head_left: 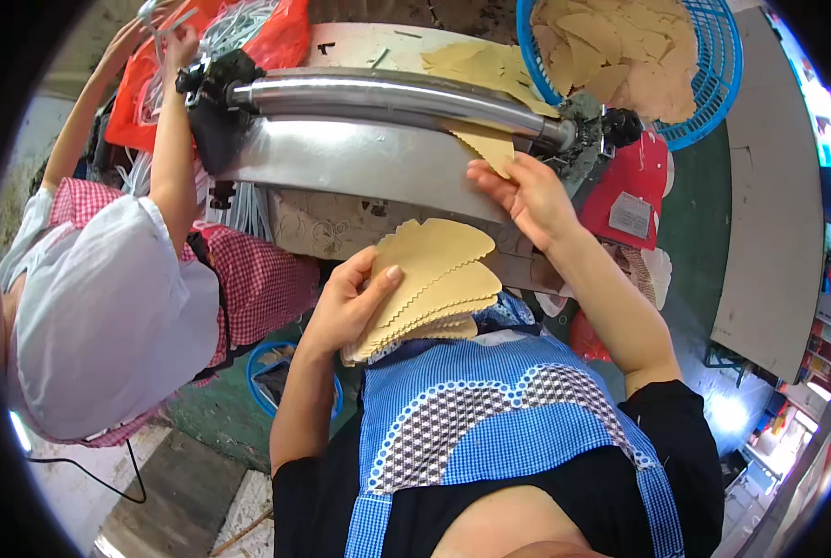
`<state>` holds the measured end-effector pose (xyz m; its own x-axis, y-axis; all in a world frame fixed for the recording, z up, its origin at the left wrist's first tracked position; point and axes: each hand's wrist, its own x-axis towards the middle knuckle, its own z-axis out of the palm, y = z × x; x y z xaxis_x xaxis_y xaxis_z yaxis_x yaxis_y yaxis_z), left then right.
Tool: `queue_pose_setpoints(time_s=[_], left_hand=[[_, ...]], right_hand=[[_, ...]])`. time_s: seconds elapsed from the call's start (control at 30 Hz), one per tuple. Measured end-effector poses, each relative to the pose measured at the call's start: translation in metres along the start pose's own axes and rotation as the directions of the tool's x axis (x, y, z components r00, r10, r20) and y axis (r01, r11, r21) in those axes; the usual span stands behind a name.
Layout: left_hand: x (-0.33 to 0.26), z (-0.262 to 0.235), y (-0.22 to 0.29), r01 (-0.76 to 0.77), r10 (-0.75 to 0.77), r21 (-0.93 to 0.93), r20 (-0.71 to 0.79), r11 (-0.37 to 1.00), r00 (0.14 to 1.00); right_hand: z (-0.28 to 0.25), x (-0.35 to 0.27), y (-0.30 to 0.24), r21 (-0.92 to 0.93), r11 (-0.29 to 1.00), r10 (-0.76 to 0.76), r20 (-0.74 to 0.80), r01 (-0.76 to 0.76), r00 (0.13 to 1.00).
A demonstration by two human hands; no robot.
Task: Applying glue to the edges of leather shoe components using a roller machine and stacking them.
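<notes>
Tan zigzag-edged pieces (pixel 438 270) sit in a fanned stack above the blue apron (pixel 518 437), on the near side of the metal roller (pixel 387 96) and well apart from it. The left hand (pixel 350 302) is clamped on that stack, thumb laid across the upper face, fingers around its left edge, probably to keep loose layers together; the forearm slants up toward the roller. The person's two hands are apart. Nearer the roller, toward its right end, the right hand (pixel 533 197) is raised with fingers loosely curled and elbow bent outward. It meets the tip of a single tan piece (pixel 490 146) jutting from the roller's near side; whether finger and thumb pinch it cannot be told. Past the roller's right end, a blue basket (pixel 717 116) holds more tan sheets (pixel 611 46), perhaps put there for easy reach. Past its left end, another person's hands (pixel 179 48) handle pale strips (pixel 167 22).
</notes>
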<state>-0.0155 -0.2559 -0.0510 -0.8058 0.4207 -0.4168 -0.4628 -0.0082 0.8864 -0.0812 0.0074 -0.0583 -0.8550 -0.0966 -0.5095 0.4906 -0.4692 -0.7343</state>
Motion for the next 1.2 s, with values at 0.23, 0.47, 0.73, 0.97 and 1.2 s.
queue_pose_setpoints(time_s=[0.23, 0.47, 0.73, 0.97, 1.2], left_hand=[[0.005, 0.01, -0.004, 0.041, -0.046, -0.111, -0.038, 0.993, 0.998], [-0.01, -0.002, -0.005, -0.015, 0.015, -0.029, 0.006, 0.999, 1.0], [0.001, 0.002, 0.009, 0.027, -0.026, -0.054, 0.017, 0.998, 1.0], [-0.004, -0.009, -0.003, -0.038, 0.038, 0.008, -0.075, 0.999, 0.996], [0.011, 0.007, 0.011, 0.03, -0.04, -0.127, -0.079, 0.991, 0.996]], right_hand=[[0.023, -0.046, 0.003, -0.808, 0.417, -0.195, 0.367, 0.416, 0.909], [0.003, -0.045, -0.007, -0.557, 0.83, 0.112, 0.133, -0.019, 0.985], [0.014, -0.031, -0.004, -0.563, 0.812, -0.071, 0.168, 0.155, 0.983], [-0.017, -0.02, -0.01, -0.287, 0.949, 0.116, -0.066, -0.131, 0.991], [0.037, -0.032, 0.003, -0.606, 0.783, 0.014, 0.248, 0.144, 0.969]])
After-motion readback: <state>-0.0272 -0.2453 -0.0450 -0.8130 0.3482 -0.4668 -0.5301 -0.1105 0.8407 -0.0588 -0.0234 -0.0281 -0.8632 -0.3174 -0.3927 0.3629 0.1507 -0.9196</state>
